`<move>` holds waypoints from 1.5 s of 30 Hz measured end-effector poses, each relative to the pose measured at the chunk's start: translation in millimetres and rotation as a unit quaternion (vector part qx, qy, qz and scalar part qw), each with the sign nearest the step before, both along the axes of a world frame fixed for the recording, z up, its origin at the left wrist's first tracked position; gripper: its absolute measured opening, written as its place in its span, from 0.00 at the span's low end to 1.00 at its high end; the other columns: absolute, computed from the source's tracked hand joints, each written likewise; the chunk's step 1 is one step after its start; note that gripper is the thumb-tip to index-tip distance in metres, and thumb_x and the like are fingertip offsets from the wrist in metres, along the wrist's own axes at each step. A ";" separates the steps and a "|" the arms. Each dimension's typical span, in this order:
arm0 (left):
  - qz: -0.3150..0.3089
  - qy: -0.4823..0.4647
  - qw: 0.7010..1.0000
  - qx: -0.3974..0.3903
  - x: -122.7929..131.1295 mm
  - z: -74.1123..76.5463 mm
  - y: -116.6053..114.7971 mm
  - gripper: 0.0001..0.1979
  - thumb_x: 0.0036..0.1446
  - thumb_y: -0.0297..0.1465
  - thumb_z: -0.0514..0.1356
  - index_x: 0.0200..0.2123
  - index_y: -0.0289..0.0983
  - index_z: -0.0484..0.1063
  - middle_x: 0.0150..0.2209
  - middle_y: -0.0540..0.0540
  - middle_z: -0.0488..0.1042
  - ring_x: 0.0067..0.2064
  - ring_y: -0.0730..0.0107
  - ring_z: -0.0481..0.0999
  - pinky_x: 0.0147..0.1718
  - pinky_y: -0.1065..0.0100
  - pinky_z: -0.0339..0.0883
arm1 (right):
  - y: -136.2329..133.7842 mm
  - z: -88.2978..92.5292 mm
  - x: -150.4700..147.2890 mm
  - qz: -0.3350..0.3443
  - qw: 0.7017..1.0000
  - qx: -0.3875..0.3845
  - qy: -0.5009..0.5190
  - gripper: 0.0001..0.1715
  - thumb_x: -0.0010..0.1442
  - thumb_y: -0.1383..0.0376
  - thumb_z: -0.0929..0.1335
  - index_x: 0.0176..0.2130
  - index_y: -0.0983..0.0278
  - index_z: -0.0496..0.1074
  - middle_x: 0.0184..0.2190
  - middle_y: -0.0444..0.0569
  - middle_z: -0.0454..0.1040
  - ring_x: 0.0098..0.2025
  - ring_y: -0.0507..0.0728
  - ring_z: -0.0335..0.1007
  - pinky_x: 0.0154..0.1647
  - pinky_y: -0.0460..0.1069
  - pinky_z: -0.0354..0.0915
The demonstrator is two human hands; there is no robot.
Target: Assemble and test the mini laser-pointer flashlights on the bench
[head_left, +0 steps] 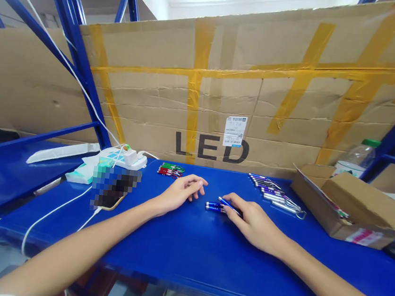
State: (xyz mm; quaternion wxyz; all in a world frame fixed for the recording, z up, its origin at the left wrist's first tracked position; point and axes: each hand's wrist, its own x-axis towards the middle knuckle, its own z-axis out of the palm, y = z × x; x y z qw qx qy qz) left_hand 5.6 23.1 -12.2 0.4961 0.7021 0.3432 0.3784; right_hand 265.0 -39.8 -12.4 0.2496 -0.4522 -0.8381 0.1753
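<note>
left of the open carton (319, 210), the right hand (256, 222) pinches a blue cylinder (227, 204) beside similar cylinders (212, 207); a slack pinch could send it rolling. i see the left hand (179, 193), farther left, half-curled, empty.

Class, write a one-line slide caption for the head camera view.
Right hand holding a slim blue tube, left hand nearby, at a blue table.

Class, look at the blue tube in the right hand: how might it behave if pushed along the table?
The blue tube would probably roll: it looks round, and the table looks smooth. Its shiny finish suggests it could be slippery. It seems stiff, lying straight in the right hand.
</note>
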 end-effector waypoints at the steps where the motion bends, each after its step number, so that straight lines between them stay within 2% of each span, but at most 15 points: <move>1: 0.001 -0.001 1.000 -0.003 0.0 0.4 -0.4 0.29 0.65 0.55 0.63 0.50 0.35 0.78 0.40 0.42 0.78 0.36 0.68 0.74 0.34 0.67 0.66 | -0.3 0.3 -0.2 0.001 1.000 -0.001 0.001 0.18 0.79 0.53 0.58 0.54 0.58 0.69 0.32 0.45 0.81 0.33 0.59 0.77 0.36 0.51 0.62; 9: 0.015 -0.024 0.999 -0.033 -0.6 0.1 0.0 0.32 0.63 0.59 0.63 0.50 0.34 0.78 0.40 0.42 0.77 0.37 0.68 0.72 0.33 0.68 0.65 | -1.0 2.0 0.0 0.010 1.000 0.000 -0.014 0.19 0.78 0.53 0.59 0.55 0.59 0.71 0.29 0.43 0.77 0.29 0.57 0.72 0.33 0.49 0.59; 16: 0.019 -0.053 0.996 -0.064 0.0 -5.1 3.8 0.35 0.62 0.61 0.62 0.50 0.34 0.78 0.40 0.42 0.76 0.36 0.68 0.72 0.32 0.68 0.65 | -3.8 1.9 -0.4 0.024 1.000 -0.003 -0.009 0.16 0.76 0.55 0.62 0.50 0.58 0.74 0.25 0.41 0.74 0.25 0.55 0.66 0.30 0.48 0.56; 22: 0.026 -0.090 0.989 -0.112 2.3 -4.3 2.4 0.35 0.64 0.61 0.60 0.52 0.34 0.77 0.43 0.41 0.76 0.40 0.67 0.74 0.35 0.69 0.68 | -5.3 5.2 -2.6 0.014 1.000 -0.011 -0.009 0.15 0.74 0.55 0.61 0.47 0.59 0.73 0.26 0.43 0.75 0.25 0.56 0.67 0.29 0.48 0.57; 30: 0.025 -0.104 0.986 -0.129 1.7 -5.2 3.2 0.35 0.67 0.61 0.56 0.55 0.36 0.76 0.52 0.36 0.79 0.49 0.59 0.78 0.44 0.64 0.71 | -5.9 4.9 -3.3 0.006 1.000 0.000 -0.018 0.16 0.74 0.55 0.61 0.47 0.59 0.74 0.27 0.44 0.78 0.26 0.57 0.71 0.29 0.49 0.57; 38: 0.024 -0.081 0.987 -0.135 1.7 -3.6 1.5 0.34 0.69 0.59 0.56 0.56 0.35 0.75 0.54 0.34 0.80 0.51 0.57 0.79 0.50 0.60 0.71 | -4.9 3.7 -2.7 -0.011 1.000 0.007 -0.021 0.16 0.73 0.55 0.61 0.48 0.59 0.74 0.26 0.44 0.78 0.26 0.57 0.71 0.29 0.49 0.56; 45: 0.025 -0.074 0.987 -0.142 1.9 -5.1 3.1 0.34 0.68 0.60 0.56 0.54 0.35 0.76 0.53 0.34 0.81 0.51 0.56 0.79 0.51 0.59 0.71 | -2.2 2.0 -2.4 -0.008 1.000 0.016 -0.021 0.15 0.73 0.57 0.61 0.47 0.59 0.74 0.27 0.44 0.79 0.26 0.57 0.72 0.29 0.49 0.56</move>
